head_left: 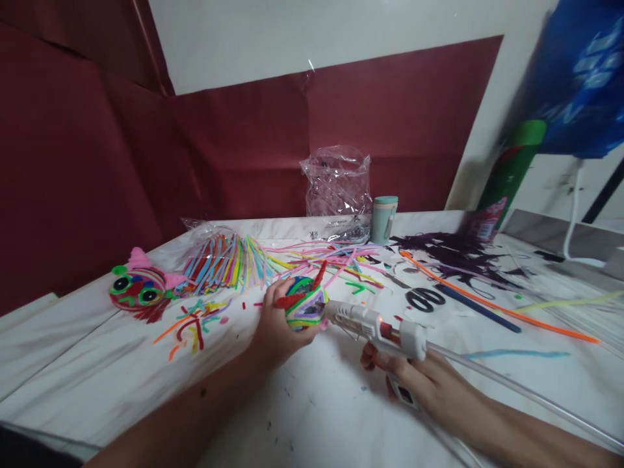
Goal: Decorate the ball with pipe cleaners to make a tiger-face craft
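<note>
From afar I am holding the striped ball over the white table in my left hand, fingers curled around it, apparently to steady it, while my right hand is gripping the glue gun by its handle, presumably so its nozzle is facing the ball.

We find a passage over the bare white tabletop in the foreground, between the left forearm and right forearm, though the glue gun and its long rod bar the way rightward. Beyond, we see bundled pipe cleaners, loose pink stems and a purple heap crowding the lidded cup.
</note>
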A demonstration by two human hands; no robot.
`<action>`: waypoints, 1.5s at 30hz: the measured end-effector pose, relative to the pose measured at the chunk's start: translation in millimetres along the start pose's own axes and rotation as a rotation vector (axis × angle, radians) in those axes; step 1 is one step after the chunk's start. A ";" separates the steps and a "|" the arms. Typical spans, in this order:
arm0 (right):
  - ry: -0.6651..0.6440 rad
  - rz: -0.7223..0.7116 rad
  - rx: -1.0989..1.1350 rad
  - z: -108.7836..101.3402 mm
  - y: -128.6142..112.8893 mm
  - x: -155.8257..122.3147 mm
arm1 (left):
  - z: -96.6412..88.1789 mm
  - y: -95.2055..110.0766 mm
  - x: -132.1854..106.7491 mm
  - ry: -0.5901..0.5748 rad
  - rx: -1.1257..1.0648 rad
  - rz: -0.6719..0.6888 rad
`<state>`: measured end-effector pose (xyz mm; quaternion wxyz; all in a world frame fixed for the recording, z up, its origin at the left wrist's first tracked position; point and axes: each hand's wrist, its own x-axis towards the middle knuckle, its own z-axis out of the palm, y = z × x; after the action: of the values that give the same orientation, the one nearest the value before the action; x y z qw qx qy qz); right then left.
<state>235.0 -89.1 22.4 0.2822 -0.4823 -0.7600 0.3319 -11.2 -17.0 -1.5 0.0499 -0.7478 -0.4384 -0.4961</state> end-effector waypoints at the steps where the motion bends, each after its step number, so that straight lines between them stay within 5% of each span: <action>1: 0.000 -0.003 -0.008 1.0 -1.2 -0.4 | 0.2 -1.2 -0.4 -0.006 0.001 0.005; 45: 0.066 0.007 0.058 5.7 -7.4 -2.7 | 0.3 2.3 -1.0 0.007 0.018 0.013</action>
<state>227.7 -95.2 24.3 0.3198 -0.4873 -0.7386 0.3388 -9.5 -18.9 -1.6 0.0614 -0.7484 -0.4380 -0.4942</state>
